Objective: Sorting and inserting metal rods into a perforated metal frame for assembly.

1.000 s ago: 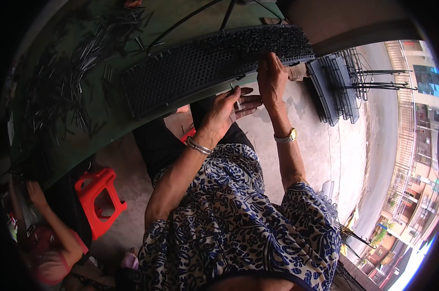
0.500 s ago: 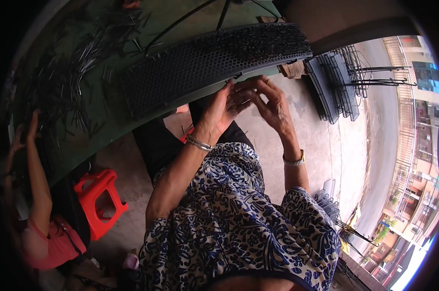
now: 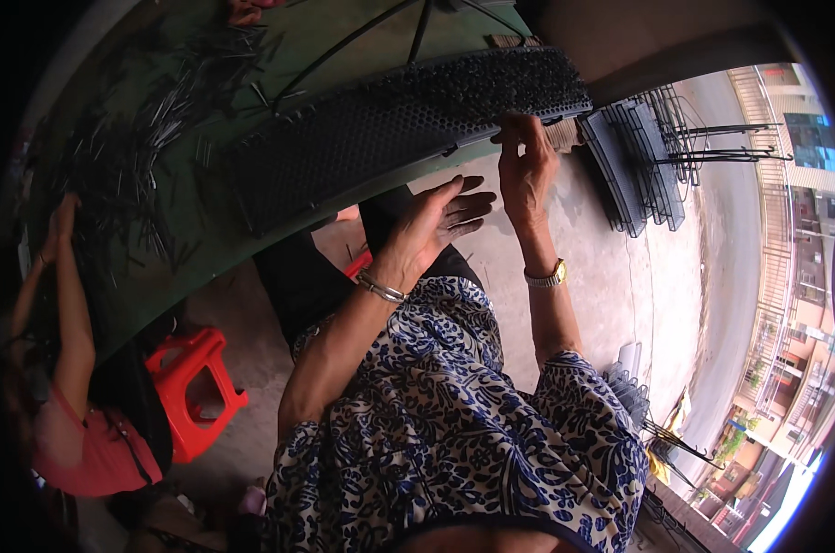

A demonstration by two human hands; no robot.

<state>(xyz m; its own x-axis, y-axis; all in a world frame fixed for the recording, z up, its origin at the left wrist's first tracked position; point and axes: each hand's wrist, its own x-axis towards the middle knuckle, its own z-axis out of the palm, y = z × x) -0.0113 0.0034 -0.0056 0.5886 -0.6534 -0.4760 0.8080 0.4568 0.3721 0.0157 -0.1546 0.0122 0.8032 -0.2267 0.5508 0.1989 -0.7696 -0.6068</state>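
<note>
A long black perforated tray [image 3: 334, 146] lies on the green table, full of round holes. Short dark sticks stand packed upright [image 3: 500, 88] in its right and far part. My right hand [image 3: 530, 175] is at the tray's near edge, thumb and fingers pinched together; whatever they hold is too small and dark to name. My left hand [image 3: 440, 219] hangs in front of the tray, apart from it. Its dark-stained fingers are stretched out and spread, and nothing shows in them.
Loose dark sticks [image 3: 154, 129] lie heaped on the green table [image 3: 187, 272] at left, near a co-worker's hands [image 3: 64, 221]. A red plastic stool [image 3: 196, 392] stands below. Black racks [image 3: 634, 166] stand on the floor at right. Bent black rods [image 3: 422, 32] rise behind the tray.
My hands, close together before, have parted. The right one has moved up to the tray's near edge and pinches there; the left has dropped slightly away from the tray, with its fingers spread.
</note>
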